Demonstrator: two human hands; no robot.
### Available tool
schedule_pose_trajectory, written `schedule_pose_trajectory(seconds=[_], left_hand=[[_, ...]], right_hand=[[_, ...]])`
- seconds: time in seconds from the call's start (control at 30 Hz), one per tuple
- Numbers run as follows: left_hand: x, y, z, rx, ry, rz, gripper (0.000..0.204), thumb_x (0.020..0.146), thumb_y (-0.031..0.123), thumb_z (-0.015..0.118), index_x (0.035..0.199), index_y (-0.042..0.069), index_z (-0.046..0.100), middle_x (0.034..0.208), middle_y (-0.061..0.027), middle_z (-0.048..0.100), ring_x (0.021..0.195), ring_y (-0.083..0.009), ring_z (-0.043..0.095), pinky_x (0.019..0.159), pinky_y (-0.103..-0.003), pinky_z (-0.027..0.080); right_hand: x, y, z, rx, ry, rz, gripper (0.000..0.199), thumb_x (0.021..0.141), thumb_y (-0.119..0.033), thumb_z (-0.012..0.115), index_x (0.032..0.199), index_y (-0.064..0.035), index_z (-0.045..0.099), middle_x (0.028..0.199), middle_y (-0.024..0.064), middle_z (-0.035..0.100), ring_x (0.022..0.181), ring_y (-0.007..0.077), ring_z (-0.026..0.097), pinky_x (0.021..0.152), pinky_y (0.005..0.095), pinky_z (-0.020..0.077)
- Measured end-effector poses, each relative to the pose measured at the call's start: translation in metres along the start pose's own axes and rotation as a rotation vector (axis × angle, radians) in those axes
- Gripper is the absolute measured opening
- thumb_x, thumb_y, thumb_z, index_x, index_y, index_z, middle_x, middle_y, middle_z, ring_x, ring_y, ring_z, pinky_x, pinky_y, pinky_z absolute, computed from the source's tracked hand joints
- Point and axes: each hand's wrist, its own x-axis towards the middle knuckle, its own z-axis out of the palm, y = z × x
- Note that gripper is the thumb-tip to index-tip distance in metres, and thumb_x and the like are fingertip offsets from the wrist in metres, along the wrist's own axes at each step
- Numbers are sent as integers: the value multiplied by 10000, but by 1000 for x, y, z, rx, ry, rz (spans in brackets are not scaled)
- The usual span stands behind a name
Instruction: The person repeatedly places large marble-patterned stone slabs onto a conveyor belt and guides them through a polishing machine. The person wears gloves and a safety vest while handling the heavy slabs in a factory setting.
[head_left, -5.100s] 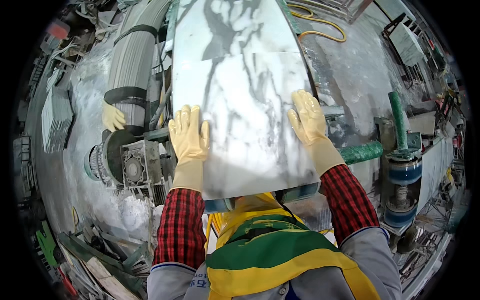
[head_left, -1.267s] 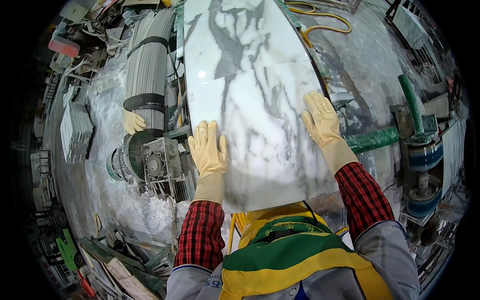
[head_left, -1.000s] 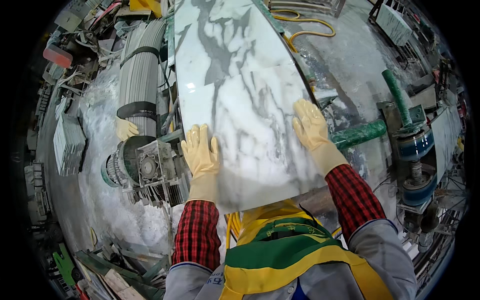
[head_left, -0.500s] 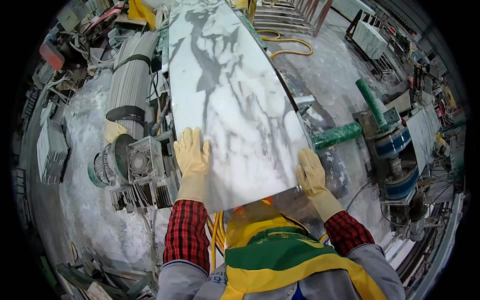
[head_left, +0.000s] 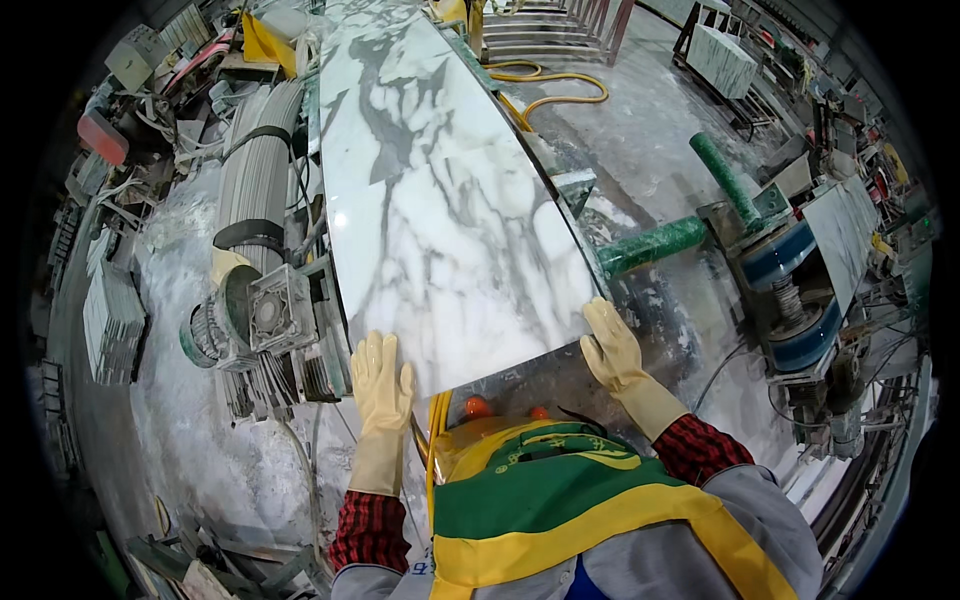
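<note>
A long white marble slab (head_left: 440, 210) with grey veins lies on a machine bed and runs away from me. My left hand (head_left: 381, 380), in a pale yellow rubber glove, lies flat at the slab's near left corner. My right hand (head_left: 612, 345), gloved the same way, presses with fingers spread against the near right corner. Both hands rest at the slab's near edge and neither grips anything. Beneath that edge a grey metal plate (head_left: 525, 385) shows.
A grey motor and gearbox (head_left: 262, 315) sits left of the slab beside a ribbed grey roller (head_left: 252, 175). Green padded bars (head_left: 655, 243) and a blue-and-white drum unit (head_left: 800, 300) stand on the right. A yellow hose (head_left: 545, 95) curls on the wet floor. Stacked stone pieces (head_left: 112, 320) lie far left.
The slab has slid away from me. My hands, earlier flat well onto its surface, now sit at its near corners, and the metal plate under its near edge is uncovered.
</note>
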Motion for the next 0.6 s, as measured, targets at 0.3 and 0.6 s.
schedule_pose_trajectory(seconds=[0.3,0.6], left_hand=[[-34,16,7,56,-4,-105,611,1098,308,673,1648,74,546,1725,-262,487,1584,-510,431,1335,-587,303],[-47,36,-2,125,-115,-188,636,1099,315,659,1677,99,510,1757,-255,446,1622,-488,392,1363,-569,277]], right_hand=[[26,23,17,-80,-143,111,656,1054,-339,672,1619,-35,536,1722,255,480,1538,435,505,1317,485,396],[147,38,30,-95,-236,82,723,1054,-434,673,1665,-79,519,1755,214,471,1601,365,476,1338,454,378]])
